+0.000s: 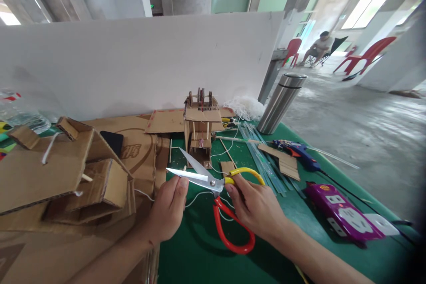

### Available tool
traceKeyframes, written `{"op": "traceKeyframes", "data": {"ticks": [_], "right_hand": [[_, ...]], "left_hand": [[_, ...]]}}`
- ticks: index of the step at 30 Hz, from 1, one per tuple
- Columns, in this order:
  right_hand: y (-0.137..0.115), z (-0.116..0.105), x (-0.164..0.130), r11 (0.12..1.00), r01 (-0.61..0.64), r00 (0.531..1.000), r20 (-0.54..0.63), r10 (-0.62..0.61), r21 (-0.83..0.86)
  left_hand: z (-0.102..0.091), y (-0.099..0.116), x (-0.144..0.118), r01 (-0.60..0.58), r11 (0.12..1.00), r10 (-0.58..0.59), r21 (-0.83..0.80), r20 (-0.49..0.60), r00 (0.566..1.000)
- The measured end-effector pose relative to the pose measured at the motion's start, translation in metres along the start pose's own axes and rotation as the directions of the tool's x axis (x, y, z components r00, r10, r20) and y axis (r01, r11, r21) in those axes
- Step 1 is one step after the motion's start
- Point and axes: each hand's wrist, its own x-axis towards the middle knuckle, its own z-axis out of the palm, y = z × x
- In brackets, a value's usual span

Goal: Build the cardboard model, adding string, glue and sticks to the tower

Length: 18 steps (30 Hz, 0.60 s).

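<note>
Mid-frame, red-and-yellow-handled steel scissors [213, 183]: likely stiff; take by handles;
Right hand [258, 206]: fingers curled round yellow handle [248, 170];
Left hand [171, 211]: fingertips pressed together; contents unclear

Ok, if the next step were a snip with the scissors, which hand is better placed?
Probably the right hand: it grips the scissors by the yellow handle, with the blades parted. The left hand is at the blades and appears to pinch the white string.

Smooth shiny metal scissors [212, 183], glossy plastic handles [248, 170]; matt corrugated cardboard structure [56, 173]; glossy metal flask [280, 104]
</note>
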Motion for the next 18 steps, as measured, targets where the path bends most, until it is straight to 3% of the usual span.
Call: {"op": "traceKeyframes", "data": {"ticks": [7, 18], "right_hand": [[0.0032, 0.0003, -0.0005, 0.999, -0.050, 0.996, 0.070, 0.050, 0.011], [0.0019, 0.0047, -0.0021, 0.995, -0.033, 0.999, 0.012, 0.034, -0.095]], "left_hand": [[-0.0003, 0.0046, 0.0029, 0.006, 0.998, -0.006, 0.066, -0.002, 1.000], [0.0002, 0.0064, 0.0055, -0.004, 0.987, 0.013, 0.163, -0.053, 0.999]]}}
